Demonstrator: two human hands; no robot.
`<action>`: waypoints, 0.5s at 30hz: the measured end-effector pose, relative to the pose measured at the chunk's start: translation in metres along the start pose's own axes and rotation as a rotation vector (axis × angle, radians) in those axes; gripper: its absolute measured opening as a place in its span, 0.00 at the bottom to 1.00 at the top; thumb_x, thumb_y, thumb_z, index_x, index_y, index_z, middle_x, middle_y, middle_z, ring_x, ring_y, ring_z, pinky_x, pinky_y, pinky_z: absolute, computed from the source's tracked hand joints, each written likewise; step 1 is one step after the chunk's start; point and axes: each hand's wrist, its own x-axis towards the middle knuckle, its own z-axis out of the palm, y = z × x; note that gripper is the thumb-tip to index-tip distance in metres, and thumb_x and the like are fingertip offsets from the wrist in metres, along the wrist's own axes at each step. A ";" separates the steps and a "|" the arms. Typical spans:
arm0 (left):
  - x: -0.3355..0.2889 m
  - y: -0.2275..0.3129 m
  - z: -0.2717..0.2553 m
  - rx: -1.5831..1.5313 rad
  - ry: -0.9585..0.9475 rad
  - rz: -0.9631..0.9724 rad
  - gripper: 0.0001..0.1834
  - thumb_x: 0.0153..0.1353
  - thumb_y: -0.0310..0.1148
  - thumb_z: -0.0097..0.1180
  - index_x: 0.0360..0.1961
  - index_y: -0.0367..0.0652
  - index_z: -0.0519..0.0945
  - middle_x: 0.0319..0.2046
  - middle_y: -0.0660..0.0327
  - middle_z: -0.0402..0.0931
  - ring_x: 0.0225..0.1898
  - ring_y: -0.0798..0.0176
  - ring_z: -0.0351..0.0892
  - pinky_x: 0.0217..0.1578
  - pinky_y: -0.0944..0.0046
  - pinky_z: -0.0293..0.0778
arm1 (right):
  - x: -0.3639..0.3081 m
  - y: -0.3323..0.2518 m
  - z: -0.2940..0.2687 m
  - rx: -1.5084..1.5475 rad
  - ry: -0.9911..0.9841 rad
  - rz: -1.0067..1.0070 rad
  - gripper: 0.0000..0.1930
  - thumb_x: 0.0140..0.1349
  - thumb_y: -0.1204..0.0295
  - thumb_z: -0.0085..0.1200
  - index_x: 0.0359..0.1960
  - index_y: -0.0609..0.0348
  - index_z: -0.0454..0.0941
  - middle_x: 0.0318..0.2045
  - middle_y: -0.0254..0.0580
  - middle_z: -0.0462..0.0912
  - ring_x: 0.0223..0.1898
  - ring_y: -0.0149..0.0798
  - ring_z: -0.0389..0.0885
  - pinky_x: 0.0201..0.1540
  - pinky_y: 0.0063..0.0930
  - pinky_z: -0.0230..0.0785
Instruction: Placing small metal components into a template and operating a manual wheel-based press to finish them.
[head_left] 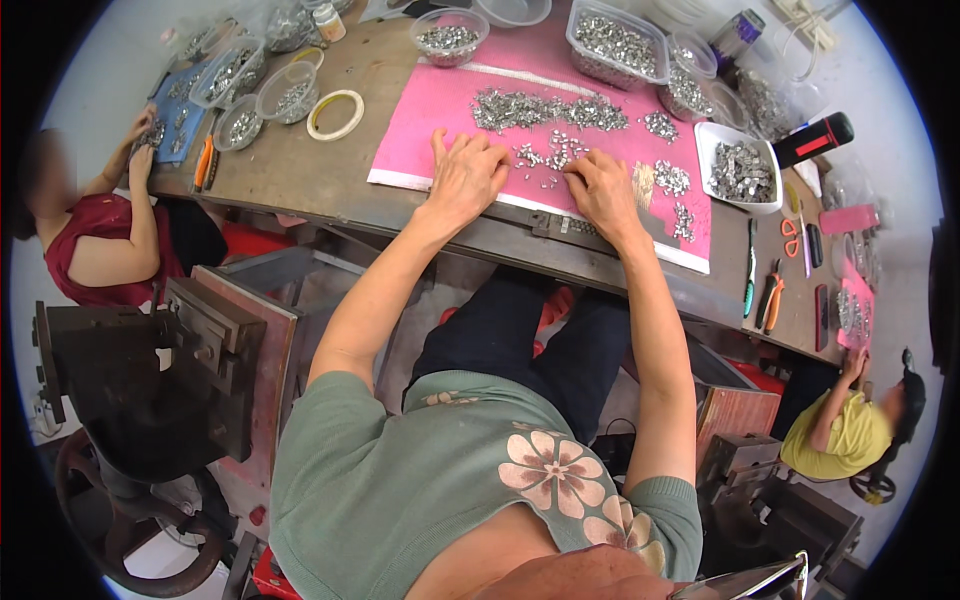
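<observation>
My left hand (465,178) rests on the pink mat (420,120) with its fingers spread, left of some loose small metal pieces (552,150). On the other side of these pieces my right hand (604,196) is closed, thumb and fingertips together at the mat; anything between them is too small to make out. Beyond both hands lies a long heap of shiny metal pieces (548,110). Smaller piles (671,178) sit to the right of my right hand. Below it, at the table's front edge, is a small metal strip (580,226) with several pieces.
A white bowl of metal parts (740,170) and a clear tub (618,45) stand right and behind. Pliers (770,298) and orange scissors (790,238) lie far right; a tape roll (336,115) lies left. Co-workers sit at left (115,235) and right (840,430). Dark machines flank me.
</observation>
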 end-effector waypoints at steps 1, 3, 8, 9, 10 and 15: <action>0.000 0.001 0.001 0.011 0.005 0.002 0.03 0.58 0.33 0.63 0.33 0.49 0.85 0.32 0.62 0.76 0.42 0.55 0.76 0.61 0.32 0.54 | 0.001 0.000 0.002 0.001 -0.001 0.001 0.03 0.60 0.73 0.61 0.33 0.56 0.83 0.32 0.41 0.78 0.39 0.45 0.79 0.44 0.41 0.64; 0.001 0.006 0.001 0.009 0.035 0.030 0.03 0.58 0.33 0.63 0.33 0.48 0.85 0.32 0.62 0.76 0.42 0.55 0.76 0.61 0.31 0.54 | 0.003 0.001 0.006 -0.078 0.012 -0.025 0.03 0.60 0.73 0.61 0.33 0.57 0.81 0.32 0.42 0.78 0.39 0.45 0.79 0.44 0.41 0.64; -0.002 0.049 0.005 -0.221 0.047 0.109 0.03 0.58 0.30 0.63 0.33 0.47 0.82 0.32 0.63 0.77 0.43 0.57 0.77 0.62 0.34 0.54 | -0.002 0.000 -0.008 -0.019 0.012 -0.007 0.04 0.60 0.74 0.60 0.35 0.58 0.79 0.32 0.43 0.78 0.39 0.46 0.79 0.43 0.40 0.63; -0.003 0.057 0.007 -0.312 0.038 0.143 0.03 0.58 0.30 0.63 0.33 0.46 0.81 0.32 0.63 0.77 0.42 0.57 0.77 0.62 0.36 0.55 | -0.005 -0.002 -0.014 -0.004 0.017 -0.005 0.03 0.61 0.74 0.60 0.35 0.57 0.79 0.31 0.43 0.78 0.38 0.46 0.79 0.43 0.40 0.63; -0.006 0.065 0.008 -0.311 0.003 0.176 0.04 0.57 0.30 0.63 0.33 0.45 0.80 0.32 0.63 0.76 0.42 0.58 0.77 0.62 0.39 0.57 | -0.011 -0.003 -0.019 -0.005 0.015 0.000 0.03 0.61 0.74 0.60 0.35 0.57 0.79 0.31 0.43 0.78 0.38 0.46 0.79 0.43 0.40 0.63; -0.013 0.080 0.027 -0.400 -0.027 0.278 0.05 0.56 0.30 0.64 0.33 0.44 0.80 0.34 0.61 0.76 0.42 0.56 0.77 0.62 0.42 0.60 | -0.054 -0.013 -0.042 0.097 0.072 0.023 0.04 0.60 0.77 0.61 0.35 0.59 0.79 0.30 0.41 0.77 0.36 0.45 0.78 0.43 0.39 0.63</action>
